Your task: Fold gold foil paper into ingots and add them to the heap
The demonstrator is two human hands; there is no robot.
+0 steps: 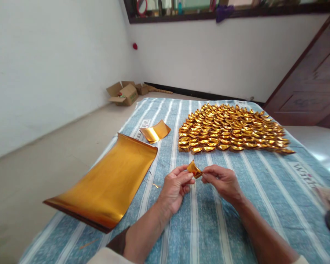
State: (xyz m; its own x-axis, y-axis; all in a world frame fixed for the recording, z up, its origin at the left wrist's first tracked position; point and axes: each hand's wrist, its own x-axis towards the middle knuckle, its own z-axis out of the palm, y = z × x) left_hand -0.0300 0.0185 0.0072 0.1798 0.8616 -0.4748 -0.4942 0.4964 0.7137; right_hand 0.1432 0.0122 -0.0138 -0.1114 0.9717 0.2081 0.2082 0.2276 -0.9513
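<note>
A blue-and-white striped cloth [264, 205] covers the flat surface that fills most of the view, and everything else is placed against it. On the far half of the cloth lies a broad block of folded gold ingots [231, 128], packed in overlapping rows that touch one another, its near edge running across the cloth's middle stripes. At the cloth's left edge rests a stack of gold foil sheets [107, 183], long and curling up at both ends, with its near corner hanging just past the cloth's border. Beyond that stack, still on the cloth's left side and short of the ingot block, sits a single curved gold sheet [155, 131], apart from both. Off the cloth, on the floor by the far left wall, an open cardboard box [125, 94] stands with its flaps up. Over the near middle of the cloth, the left hand [176, 187] and the right hand [222, 181] meet, both raised a little above the stripes. Each is pinched narrow, thumb against fingertips, and together they grip a small folded gold piece [194, 169] from opposite ends, the left on its left corner, the right on its right. That piece is held clear of the cloth, between the ingot block's near edge and the person's forearms, well apart from the foil stack.
</note>
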